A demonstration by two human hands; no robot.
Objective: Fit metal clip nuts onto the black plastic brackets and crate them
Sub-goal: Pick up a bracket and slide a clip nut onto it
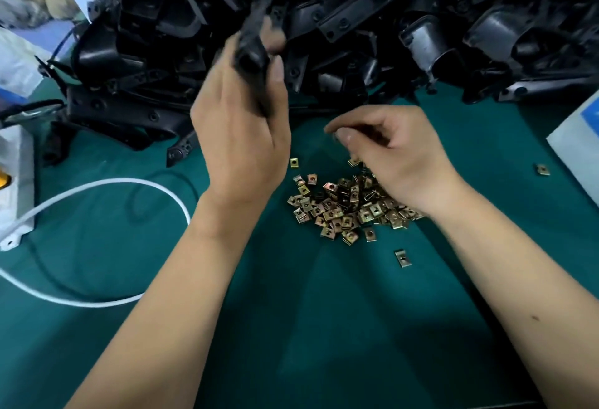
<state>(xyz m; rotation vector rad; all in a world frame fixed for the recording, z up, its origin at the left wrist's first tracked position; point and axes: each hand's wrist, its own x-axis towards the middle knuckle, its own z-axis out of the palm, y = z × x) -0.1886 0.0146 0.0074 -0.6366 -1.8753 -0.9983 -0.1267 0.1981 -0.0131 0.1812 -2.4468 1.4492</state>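
Note:
My left hand (238, 126) grips a black plastic bracket (251, 55), blurred, lifted in front of a big heap of black brackets (356, 26) across the far side of the green table. My right hand (395, 155) hovers over a pile of brass-coloured metal clip nuts (340, 207), its thumb and fingers curled together. Whether a nut sits between those fingertips I cannot tell; the tips are blurred. Loose clip nuts lie apart from the pile, such as one (403, 258) nearer me and one (294, 163) beside my left wrist.
A white cable (107, 183) loops over the green mat (324, 327) at left, running to a white device (16, 188) on the left edge. A white box (580, 149) stands at the right edge, with one stray nut (542, 169) near it. Bags and cardboard sit far left.

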